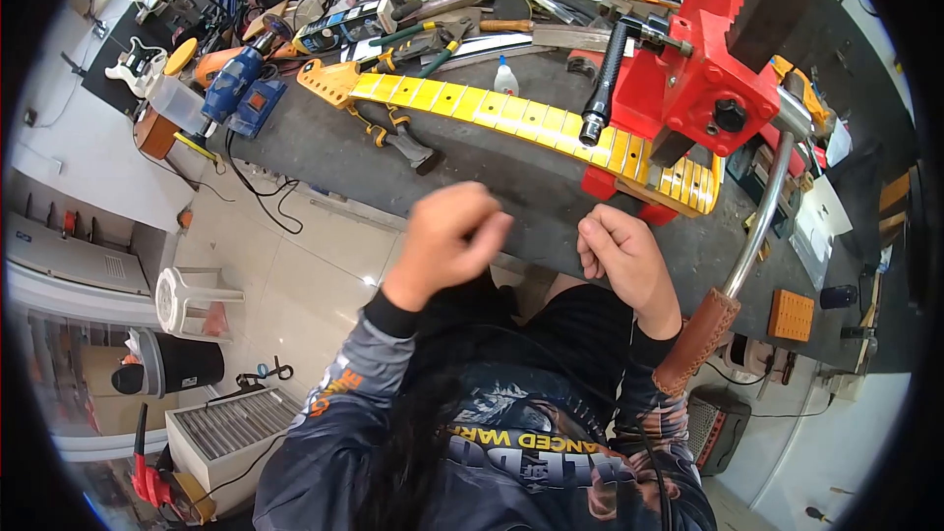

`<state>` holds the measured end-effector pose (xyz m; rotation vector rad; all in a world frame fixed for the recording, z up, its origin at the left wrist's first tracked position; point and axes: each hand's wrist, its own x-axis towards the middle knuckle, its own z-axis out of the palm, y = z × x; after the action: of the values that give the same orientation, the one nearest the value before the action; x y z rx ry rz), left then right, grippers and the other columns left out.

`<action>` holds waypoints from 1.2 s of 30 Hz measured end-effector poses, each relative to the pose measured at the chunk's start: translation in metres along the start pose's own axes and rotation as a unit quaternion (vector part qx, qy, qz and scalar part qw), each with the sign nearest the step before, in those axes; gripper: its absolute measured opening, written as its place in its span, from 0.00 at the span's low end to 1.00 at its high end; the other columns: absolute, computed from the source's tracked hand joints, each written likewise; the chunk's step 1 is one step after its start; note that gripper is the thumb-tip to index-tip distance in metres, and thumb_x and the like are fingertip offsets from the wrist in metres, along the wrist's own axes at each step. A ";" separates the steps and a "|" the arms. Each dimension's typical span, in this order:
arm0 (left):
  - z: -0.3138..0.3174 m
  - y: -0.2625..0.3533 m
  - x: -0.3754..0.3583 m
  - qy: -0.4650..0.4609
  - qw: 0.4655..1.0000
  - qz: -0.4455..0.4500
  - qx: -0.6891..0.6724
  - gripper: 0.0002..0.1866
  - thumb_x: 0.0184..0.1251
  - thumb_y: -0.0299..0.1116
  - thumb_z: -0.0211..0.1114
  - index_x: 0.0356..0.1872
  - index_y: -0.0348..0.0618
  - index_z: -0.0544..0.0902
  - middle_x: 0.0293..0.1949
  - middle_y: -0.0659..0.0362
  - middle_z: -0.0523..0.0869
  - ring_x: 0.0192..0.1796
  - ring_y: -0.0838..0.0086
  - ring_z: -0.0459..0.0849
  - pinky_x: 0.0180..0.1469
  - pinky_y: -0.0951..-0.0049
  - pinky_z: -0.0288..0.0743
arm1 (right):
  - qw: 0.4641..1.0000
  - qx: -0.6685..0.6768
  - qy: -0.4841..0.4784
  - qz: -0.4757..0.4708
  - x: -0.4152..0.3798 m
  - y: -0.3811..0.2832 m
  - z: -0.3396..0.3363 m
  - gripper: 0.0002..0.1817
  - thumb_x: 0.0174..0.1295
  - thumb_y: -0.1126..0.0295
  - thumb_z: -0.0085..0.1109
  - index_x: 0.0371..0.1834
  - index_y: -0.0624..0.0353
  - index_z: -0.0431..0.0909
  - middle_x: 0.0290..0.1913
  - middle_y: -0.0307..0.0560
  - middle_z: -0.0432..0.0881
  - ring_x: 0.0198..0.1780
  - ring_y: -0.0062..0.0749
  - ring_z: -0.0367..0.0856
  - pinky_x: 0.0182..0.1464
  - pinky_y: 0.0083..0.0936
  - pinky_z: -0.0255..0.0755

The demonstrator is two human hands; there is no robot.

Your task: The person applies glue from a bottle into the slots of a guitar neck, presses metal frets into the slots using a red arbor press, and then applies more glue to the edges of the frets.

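While your left hand (447,241) is curled into a blurred, narrow fist, your right hand (624,254) is also closed narrowly; I cannot tell whether either contains anything. Beyond them, a yellow guitar neck (472,108) spans the workbench (521,192), its right end under the red press (688,88); a small bottle (505,81) stands on its far side.

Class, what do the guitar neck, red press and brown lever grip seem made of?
Guitar neck: probably lacquered wood, glossy amber. Red press: likely painted metal, smoothly and evenly coated. Brown lever grip: perhaps leather, judging by its textured, wrapped-looking surface.
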<state>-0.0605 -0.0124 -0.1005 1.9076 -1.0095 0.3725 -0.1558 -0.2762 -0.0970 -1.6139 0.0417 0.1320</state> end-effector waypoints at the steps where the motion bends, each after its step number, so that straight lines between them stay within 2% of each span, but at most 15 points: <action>1: -0.016 -0.010 -0.010 0.030 0.997 -0.048 0.061 0.07 0.66 0.24 0.75 0.33 0.39 0.83 0.28 0.52 0.80 0.29 0.57 0.82 0.34 0.59 0.75 | 1.000 -0.005 -0.003 0.004 0.000 -0.001 0.000 0.20 0.87 0.59 0.59 0.36 0.60 0.80 0.28 0.35 0.82 0.29 0.15 0.80 0.34 0.19 0.75; 3: -0.038 -0.028 -0.019 0.135 0.978 -0.116 0.108 0.06 0.68 0.20 0.73 0.40 0.37 0.84 0.33 0.56 0.84 0.32 0.64 0.81 0.38 0.66 0.77 | 1.000 -0.008 -0.009 0.006 0.002 -0.003 -0.001 0.19 0.87 0.59 0.59 0.36 0.60 0.80 0.28 0.35 0.82 0.29 0.15 0.81 0.33 0.19 0.75; 4: -0.048 -0.036 -0.021 0.136 0.978 -0.116 0.111 0.06 0.68 0.20 0.73 0.40 0.37 0.84 0.33 0.56 0.84 0.32 0.64 0.81 0.38 0.66 0.77 | 1.000 -0.014 -0.013 0.013 0.003 -0.003 0.000 0.19 0.87 0.60 0.59 0.36 0.60 0.80 0.28 0.34 0.82 0.29 0.15 0.81 0.33 0.19 0.75; 6: -0.065 -0.045 -0.018 0.125 0.950 -0.150 0.244 0.06 0.68 0.21 0.72 0.41 0.37 0.84 0.37 0.55 0.86 0.41 0.62 0.83 0.45 0.64 0.79 | 0.999 -0.021 -0.019 0.018 0.005 -0.004 0.000 0.18 0.86 0.60 0.60 0.37 0.60 0.80 0.28 0.34 0.82 0.29 0.15 0.81 0.32 0.19 0.75; 7: -0.069 -0.048 -0.018 0.083 0.955 -0.169 0.231 0.06 0.68 0.21 0.73 0.42 0.37 0.84 0.40 0.55 0.87 0.47 0.60 0.83 0.52 0.61 0.79 | 0.999 -0.027 -0.019 0.018 0.006 -0.004 0.000 0.18 0.86 0.60 0.60 0.37 0.60 0.81 0.28 0.34 0.82 0.28 0.15 0.81 0.32 0.19 0.75; 10: -0.059 -0.058 -0.010 0.060 0.973 -0.110 0.196 0.07 0.68 0.22 0.74 0.43 0.36 0.84 0.41 0.54 0.87 0.47 0.57 0.83 0.53 0.60 0.78 | 0.999 -0.033 -0.019 0.016 0.007 -0.004 0.001 0.18 0.86 0.60 0.60 0.37 0.60 0.81 0.28 0.34 0.82 0.28 0.15 0.81 0.32 0.19 0.75; 14: -0.036 -0.062 0.010 0.086 0.966 -0.125 0.210 0.06 0.68 0.24 0.74 0.40 0.37 0.84 0.42 0.51 0.88 0.50 0.51 0.83 0.54 0.54 0.78 | 0.999 -0.033 -0.017 0.014 0.005 -0.004 0.000 0.17 0.86 0.60 0.61 0.38 0.60 0.82 0.28 0.34 0.82 0.28 0.15 0.81 0.33 0.19 0.76; 18: -0.016 -0.077 0.023 0.105 0.922 -0.165 0.334 0.05 0.72 0.30 0.71 0.40 0.41 0.85 0.43 0.52 0.88 0.51 0.50 0.83 0.54 0.50 0.78 | 0.999 -0.028 -0.013 0.012 0.005 -0.004 0.000 0.17 0.86 0.60 0.60 0.39 0.60 0.82 0.28 0.34 0.82 0.28 0.15 0.81 0.33 0.19 0.76; 22: -0.017 -0.078 0.026 0.096 0.933 -0.165 0.305 0.05 0.74 0.31 0.71 0.41 0.42 0.85 0.44 0.52 0.88 0.52 0.50 0.83 0.55 0.50 0.77 | 0.999 -0.028 -0.021 0.016 0.005 -0.007 -0.002 0.17 0.86 0.59 0.60 0.40 0.60 0.82 0.28 0.34 0.82 0.28 0.15 0.80 0.32 0.20 0.74; 25: -0.016 -0.072 0.027 0.085 0.941 -0.168 0.280 0.08 0.76 0.33 0.71 0.48 0.40 0.89 0.47 0.49 0.88 0.55 0.48 0.82 0.61 0.49 0.76 | 0.999 -0.037 -0.034 0.016 0.007 -0.009 -0.002 0.17 0.87 0.59 0.60 0.41 0.59 0.82 0.28 0.34 0.82 0.28 0.15 0.79 0.32 0.20 0.73; 27: -0.013 -0.067 0.026 0.060 0.927 -0.185 0.322 0.12 0.77 0.36 0.72 0.56 0.44 0.91 0.53 0.51 0.87 0.60 0.50 0.81 0.64 0.49 0.74 | 0.998 -0.040 -0.037 0.012 0.007 -0.010 -0.002 0.17 0.87 0.58 0.60 0.41 0.59 0.82 0.28 0.34 0.82 0.28 0.15 0.79 0.31 0.20 0.72; 30: -0.011 -0.068 0.025 0.042 0.917 -0.181 0.353 0.17 0.76 0.37 0.72 0.61 0.47 0.92 0.55 0.54 0.87 0.61 0.54 0.80 0.61 0.50 0.74 | 0.999 -0.036 -0.038 -0.003 0.006 -0.005 -0.002 0.17 0.87 0.58 0.59 0.43 0.59 0.82 0.29 0.34 0.81 0.28 0.16 0.78 0.32 0.20 0.71; 34: -0.013 -0.067 0.019 0.071 0.939 -0.134 0.307 0.10 0.76 0.36 0.71 0.50 0.44 0.93 0.48 0.55 0.88 0.57 0.55 0.82 0.59 0.51 0.75 | 0.999 -0.027 -0.043 -0.019 0.006 0.000 -0.002 0.17 0.87 0.58 0.59 0.43 0.60 0.82 0.29 0.35 0.81 0.28 0.16 0.77 0.32 0.21 0.71; 35: -0.014 -0.061 0.021 0.081 0.946 -0.102 0.297 0.06 0.75 0.31 0.71 0.43 0.41 0.91 0.41 0.54 0.87 0.49 0.55 0.85 0.54 0.56 0.78 | 0.998 -0.022 -0.046 -0.033 0.006 0.001 -0.002 0.17 0.87 0.58 0.59 0.43 0.60 0.82 0.29 0.35 0.81 0.28 0.16 0.77 0.32 0.21 0.71; 36: -0.011 -0.054 0.019 0.082 0.947 -0.101 0.293 0.06 0.75 0.31 0.71 0.43 0.41 0.91 0.41 0.54 0.87 0.49 0.55 0.85 0.54 0.56 0.78 | 0.998 -0.018 -0.050 -0.046 0.006 0.002 -0.002 0.17 0.87 0.59 0.59 0.43 0.60 0.82 0.28 0.35 0.81 0.28 0.16 0.77 0.32 0.22 0.71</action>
<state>-0.0053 0.0001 -0.1149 2.4347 -0.6195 0.7612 -0.1502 -0.2775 -0.0998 -1.6392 -0.1132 0.1433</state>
